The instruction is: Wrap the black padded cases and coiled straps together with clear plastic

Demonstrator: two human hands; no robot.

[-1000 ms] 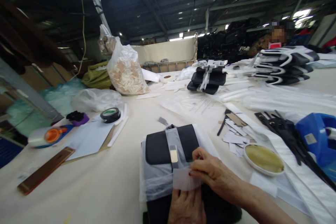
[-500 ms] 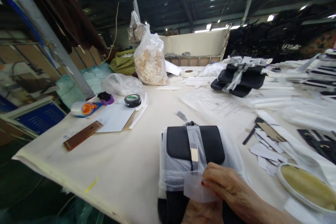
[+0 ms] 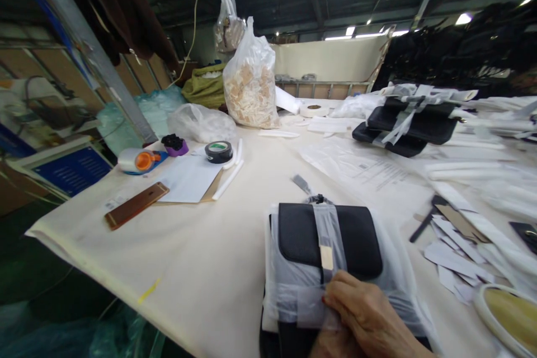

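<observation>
A black handbag (image 3: pixel 331 238) lies flat on the cream table in front of me, partly wrapped in thin translucent plastic (image 3: pixel 285 285). A translucent strip (image 3: pixel 325 229) runs down over its gold clasp (image 3: pixel 326 257). My right hand (image 3: pixel 369 313) rests on the lower part of the bag, fingers curled and pressing a translucent piece (image 3: pixel 310 307) flat against the wrapped front. Only a bit of my left hand (image 3: pixel 325 344) shows at the bottom edge, under the right hand; its fingers are hidden.
The table's left edge (image 3: pixel 96 257) runs close by. On it lie a gold phone (image 3: pixel 136 212), white paper (image 3: pixel 188 179), a black tape roll (image 3: pixel 218 151), a tape dispenser (image 3: pixel 138 160), a bag of tan pieces (image 3: pixel 250 89), stacked black bags (image 3: pixel 409 123), paper scraps (image 3: pixel 451 254) and a dish (image 3: pixel 509 316).
The view has swung left and down. My right hand has brought the translucent piece down flat onto the bag's front, and my left hand has slipped nearly out of view.
</observation>
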